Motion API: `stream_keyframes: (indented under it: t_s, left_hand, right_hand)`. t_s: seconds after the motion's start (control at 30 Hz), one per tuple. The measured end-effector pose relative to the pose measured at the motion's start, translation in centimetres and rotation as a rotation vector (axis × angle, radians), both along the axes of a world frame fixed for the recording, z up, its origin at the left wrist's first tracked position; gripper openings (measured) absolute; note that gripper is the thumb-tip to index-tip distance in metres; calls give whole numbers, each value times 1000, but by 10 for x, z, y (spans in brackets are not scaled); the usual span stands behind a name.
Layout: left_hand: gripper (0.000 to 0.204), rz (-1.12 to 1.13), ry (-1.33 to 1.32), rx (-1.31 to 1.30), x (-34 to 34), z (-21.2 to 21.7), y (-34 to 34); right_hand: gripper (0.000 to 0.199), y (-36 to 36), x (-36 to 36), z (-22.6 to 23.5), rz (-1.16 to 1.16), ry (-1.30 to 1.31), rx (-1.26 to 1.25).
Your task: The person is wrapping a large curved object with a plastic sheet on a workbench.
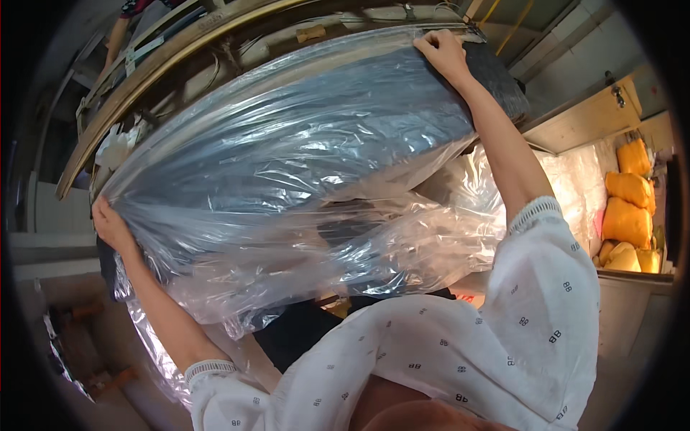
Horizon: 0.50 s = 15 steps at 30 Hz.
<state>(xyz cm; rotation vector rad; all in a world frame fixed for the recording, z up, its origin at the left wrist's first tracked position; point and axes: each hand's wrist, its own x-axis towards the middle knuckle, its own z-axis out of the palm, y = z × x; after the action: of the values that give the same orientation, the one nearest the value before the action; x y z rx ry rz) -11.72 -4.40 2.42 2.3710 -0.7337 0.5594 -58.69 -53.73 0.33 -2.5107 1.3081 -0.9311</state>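
A large dark flat bundle (374, 93) wrapped in a clear plastic bag (287, 187) is held up in front of me, slanting from lower left to upper right. My left hand (109, 224) grips the gathered plastic at the bundle's lower left end. My right hand (442, 52) clutches the plastic at the bundle's upper right corner. Loose crinkled plastic hangs down below the bundle toward my white patterned sleeves.
A long wooden frame (165, 65) curves behind the bundle at the upper left. Several yellow-orange stuffed bags (627, 208) are piled at the right beside a pale cabinet (586, 118). Another person's arm (115, 39) shows at the top left. Tools lie on the floor (79, 359) at the lower left.
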Motion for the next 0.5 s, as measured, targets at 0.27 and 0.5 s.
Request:
stream_keyframes:
  t_s: [0.27, 0.5]
  left_hand:
    - [42, -77, 286, 81, -85, 3, 32]
    - [27, -358, -52, 28, -135, -17, -141]
  right_hand:
    - [35, 59, -58, 45, -30, -185, 186]
    - [31, 156, -19, 83, 482, -207, -62]
